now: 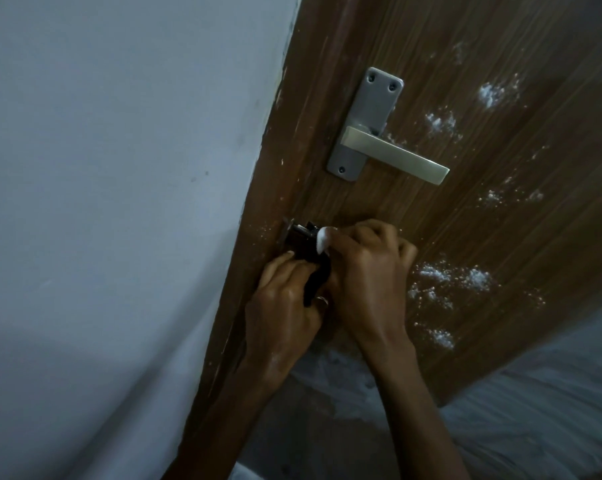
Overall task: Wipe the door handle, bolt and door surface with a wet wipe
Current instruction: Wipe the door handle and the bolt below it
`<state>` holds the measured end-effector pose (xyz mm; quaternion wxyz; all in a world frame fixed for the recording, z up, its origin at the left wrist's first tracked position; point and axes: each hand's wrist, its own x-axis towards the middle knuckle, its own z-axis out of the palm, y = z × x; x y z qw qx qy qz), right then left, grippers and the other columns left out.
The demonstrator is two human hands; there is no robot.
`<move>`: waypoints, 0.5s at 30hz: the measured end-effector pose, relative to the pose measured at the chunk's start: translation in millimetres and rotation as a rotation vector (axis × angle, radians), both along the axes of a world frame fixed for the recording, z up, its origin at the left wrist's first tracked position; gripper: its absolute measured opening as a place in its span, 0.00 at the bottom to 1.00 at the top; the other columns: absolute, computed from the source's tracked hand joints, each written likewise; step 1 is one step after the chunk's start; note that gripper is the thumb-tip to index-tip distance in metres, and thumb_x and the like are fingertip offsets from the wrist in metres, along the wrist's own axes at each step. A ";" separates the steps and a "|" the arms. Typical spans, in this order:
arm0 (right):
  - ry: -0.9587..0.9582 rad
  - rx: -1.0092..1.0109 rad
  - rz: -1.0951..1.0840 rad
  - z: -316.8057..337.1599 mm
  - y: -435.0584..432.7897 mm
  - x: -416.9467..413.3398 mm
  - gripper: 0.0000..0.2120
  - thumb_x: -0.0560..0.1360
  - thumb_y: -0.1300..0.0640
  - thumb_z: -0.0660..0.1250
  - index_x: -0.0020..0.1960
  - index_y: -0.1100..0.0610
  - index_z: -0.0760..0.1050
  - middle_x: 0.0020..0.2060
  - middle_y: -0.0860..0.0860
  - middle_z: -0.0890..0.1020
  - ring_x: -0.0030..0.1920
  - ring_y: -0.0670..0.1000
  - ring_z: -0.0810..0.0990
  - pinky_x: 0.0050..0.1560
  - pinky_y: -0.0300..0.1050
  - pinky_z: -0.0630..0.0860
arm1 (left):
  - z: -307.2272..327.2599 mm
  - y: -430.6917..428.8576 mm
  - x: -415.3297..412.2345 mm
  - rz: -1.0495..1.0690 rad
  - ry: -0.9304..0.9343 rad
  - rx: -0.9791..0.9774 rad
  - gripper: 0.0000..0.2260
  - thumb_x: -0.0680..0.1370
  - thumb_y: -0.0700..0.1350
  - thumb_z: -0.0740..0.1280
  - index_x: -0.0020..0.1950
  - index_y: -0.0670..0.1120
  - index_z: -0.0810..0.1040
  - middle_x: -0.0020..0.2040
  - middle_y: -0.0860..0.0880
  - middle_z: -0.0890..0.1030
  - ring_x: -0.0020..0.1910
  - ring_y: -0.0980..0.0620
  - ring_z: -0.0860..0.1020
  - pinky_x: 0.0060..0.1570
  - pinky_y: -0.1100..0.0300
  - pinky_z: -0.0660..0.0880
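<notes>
scene: a person works at the bolt [301,237] on the left edge of a brown door [431,46], beside a pale wall [119,168].
wipe: a small white wet wipe [322,239] is bunched against the bolt's right end, below the door handle [393,154].
right hand: the right hand [372,271] has its fingers curled close together, pinching the wipe at the tips.
left hand: the left hand [285,306] sits just below the bolt, fingers curled round a dark strip [316,282]; what it is cannot be told.
handling: the wipe looks soft, light and limp, probably slick when damp, so it is best kept wadded between the fingertips. the bolt looks rigid, with edges that could snag it.
door surface: white specks [445,282] lie scattered right of the hands, not yet wiped.
containers: none in view.
</notes>
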<state>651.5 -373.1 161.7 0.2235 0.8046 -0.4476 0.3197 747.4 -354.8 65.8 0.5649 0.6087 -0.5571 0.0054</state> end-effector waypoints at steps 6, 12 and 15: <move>0.071 -0.003 0.009 8.5 -4.8 35.0 0.06 0.75 0.56 0.69 0.49 0.52 0.83 0.48 0.51 0.82 0.58 0.57 0.73 0.51 0.51 0.61 | -13.6 -8.9 0.4 0.047 -0.100 0.042 0.19 0.73 0.49 0.76 0.61 0.45 0.81 0.61 0.48 0.82 0.66 0.50 0.76 0.65 0.66 0.64; 0.110 -0.037 -0.105 2.4 -9.4 46.2 0.06 0.75 0.56 0.68 0.42 0.56 0.81 0.45 0.57 0.78 0.51 0.59 0.71 0.48 0.53 0.61 | -28.4 -23.4 3.0 0.009 -0.115 0.072 0.17 0.73 0.43 0.73 0.60 0.40 0.80 0.56 0.42 0.83 0.58 0.45 0.81 0.62 0.48 0.76; 0.098 0.003 -0.060 4.1 -12.7 55.4 0.01 0.71 0.60 0.71 0.41 0.57 0.81 0.45 0.57 0.79 0.52 0.59 0.69 0.47 0.51 0.58 | -29.4 -17.6 2.5 -0.020 -0.046 0.036 0.22 0.69 0.35 0.76 0.63 0.40 0.79 0.61 0.41 0.81 0.62 0.44 0.79 0.64 0.46 0.76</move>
